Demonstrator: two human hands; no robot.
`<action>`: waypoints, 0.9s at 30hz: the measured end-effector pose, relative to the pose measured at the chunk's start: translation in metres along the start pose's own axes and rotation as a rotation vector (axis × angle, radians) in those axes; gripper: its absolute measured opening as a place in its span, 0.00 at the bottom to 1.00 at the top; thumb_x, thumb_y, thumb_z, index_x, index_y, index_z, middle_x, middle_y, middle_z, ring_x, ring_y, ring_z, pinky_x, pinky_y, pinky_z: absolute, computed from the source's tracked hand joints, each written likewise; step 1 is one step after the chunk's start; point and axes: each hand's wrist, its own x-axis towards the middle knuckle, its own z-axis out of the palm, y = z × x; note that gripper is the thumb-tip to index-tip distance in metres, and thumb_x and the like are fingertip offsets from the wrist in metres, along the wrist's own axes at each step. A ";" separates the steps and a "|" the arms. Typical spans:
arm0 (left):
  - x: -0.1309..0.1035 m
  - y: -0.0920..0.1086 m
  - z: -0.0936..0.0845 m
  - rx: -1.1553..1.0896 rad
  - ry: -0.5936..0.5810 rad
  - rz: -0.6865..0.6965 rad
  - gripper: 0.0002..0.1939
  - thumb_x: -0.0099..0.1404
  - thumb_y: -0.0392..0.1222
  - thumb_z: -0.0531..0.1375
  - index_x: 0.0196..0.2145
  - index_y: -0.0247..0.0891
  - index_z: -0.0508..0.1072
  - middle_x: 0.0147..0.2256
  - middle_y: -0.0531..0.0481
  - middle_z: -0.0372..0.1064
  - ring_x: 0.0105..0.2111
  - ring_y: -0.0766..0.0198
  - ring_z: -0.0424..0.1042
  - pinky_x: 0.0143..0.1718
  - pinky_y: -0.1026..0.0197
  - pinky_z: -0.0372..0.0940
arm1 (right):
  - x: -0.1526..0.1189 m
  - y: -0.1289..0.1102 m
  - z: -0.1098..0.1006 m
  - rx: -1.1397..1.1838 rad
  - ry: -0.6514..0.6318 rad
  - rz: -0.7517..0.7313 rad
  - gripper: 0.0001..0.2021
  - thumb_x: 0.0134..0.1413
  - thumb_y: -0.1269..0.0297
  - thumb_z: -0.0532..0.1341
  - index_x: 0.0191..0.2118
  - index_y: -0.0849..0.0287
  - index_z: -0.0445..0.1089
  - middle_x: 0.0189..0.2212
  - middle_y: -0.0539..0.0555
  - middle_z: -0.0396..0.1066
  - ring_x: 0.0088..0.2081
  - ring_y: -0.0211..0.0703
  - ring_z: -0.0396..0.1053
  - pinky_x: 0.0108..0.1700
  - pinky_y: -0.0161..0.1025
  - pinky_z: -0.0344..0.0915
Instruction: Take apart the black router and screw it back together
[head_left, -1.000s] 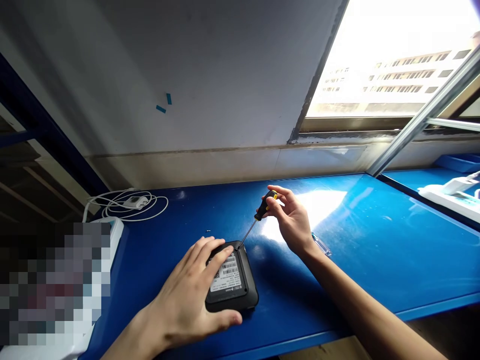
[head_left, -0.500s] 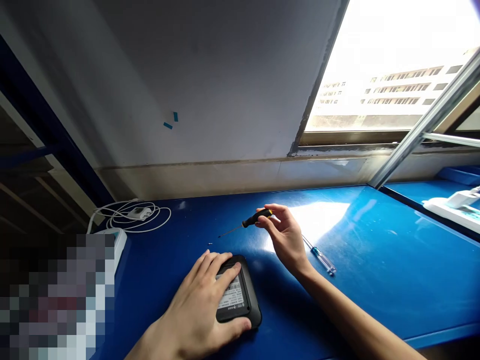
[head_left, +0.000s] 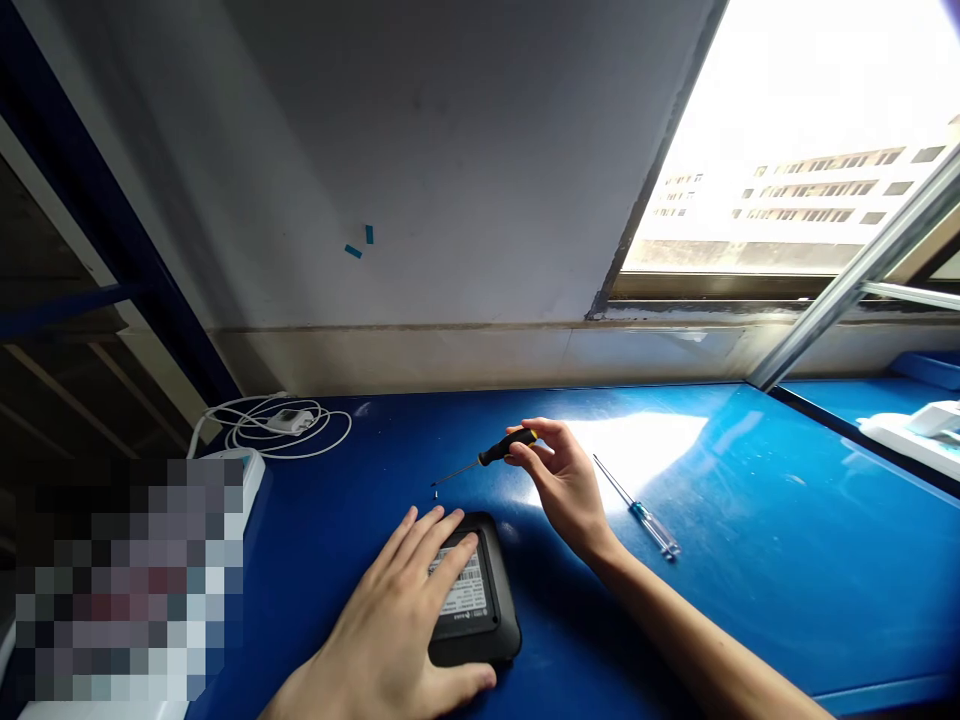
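A black rounded device (head_left: 501, 600) with a white printed label lies on the blue table (head_left: 750, 560). Spread over its left part is my left hand (head_left: 401, 600), fingers apart, the thumb along its near edge. My right hand (head_left: 562, 485) pinches the black and yellow handle of a screwdriver (head_left: 495, 451), whose thin shaft slants down to the left. Close to its tip, just beyond my left fingers, is a tiny screw (head_left: 436, 495); whether they touch is too small to tell. A second screwdriver with a clear handle (head_left: 655, 529) lies right of my right hand.
At the back left, a white charger (head_left: 291, 421) sits among its coiled cable. A white power strip (head_left: 251, 480) stands at the left edge, beside a blurred area. A metal post (head_left: 832, 300) rises at the right, with another white strip (head_left: 911, 435) beyond it.
The screwdriver tip has moved down toward the screw, which lay flat before and now looks upright. My left fingers have spread a little. The whole view has shifted slightly.
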 end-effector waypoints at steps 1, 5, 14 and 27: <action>-0.003 -0.004 0.004 0.014 0.022 0.006 0.48 0.55 0.57 0.73 0.69 0.45 0.64 0.71 0.42 0.54 0.70 0.33 0.51 0.66 0.27 0.56 | 0.000 -0.001 0.000 0.003 -0.004 0.000 0.19 0.54 0.50 0.71 0.46 0.52 0.70 0.43 0.53 0.78 0.41 0.47 0.81 0.45 0.46 0.78; -0.015 -0.022 0.022 0.036 0.169 0.073 0.50 0.52 0.55 0.75 0.69 0.51 0.61 0.71 0.46 0.55 0.70 0.35 0.54 0.67 0.30 0.58 | -0.001 -0.003 -0.002 0.018 -0.021 -0.002 0.19 0.55 0.49 0.71 0.46 0.52 0.70 0.42 0.53 0.79 0.40 0.46 0.81 0.45 0.46 0.78; -0.025 -0.028 0.025 0.034 0.210 0.106 0.47 0.54 0.50 0.73 0.68 0.52 0.61 0.71 0.47 0.56 0.69 0.36 0.56 0.67 0.30 0.57 | -0.002 0.002 -0.005 0.004 -0.020 -0.015 0.19 0.56 0.49 0.70 0.47 0.53 0.70 0.43 0.53 0.79 0.40 0.46 0.81 0.45 0.47 0.79; -0.026 -0.024 0.018 0.032 0.281 0.069 0.32 0.57 0.52 0.72 0.58 0.46 0.72 0.65 0.44 0.66 0.65 0.38 0.65 0.66 0.30 0.60 | 0.000 -0.007 -0.013 0.046 0.070 -0.008 0.21 0.56 0.46 0.69 0.49 0.53 0.70 0.38 0.52 0.77 0.37 0.44 0.77 0.39 0.44 0.77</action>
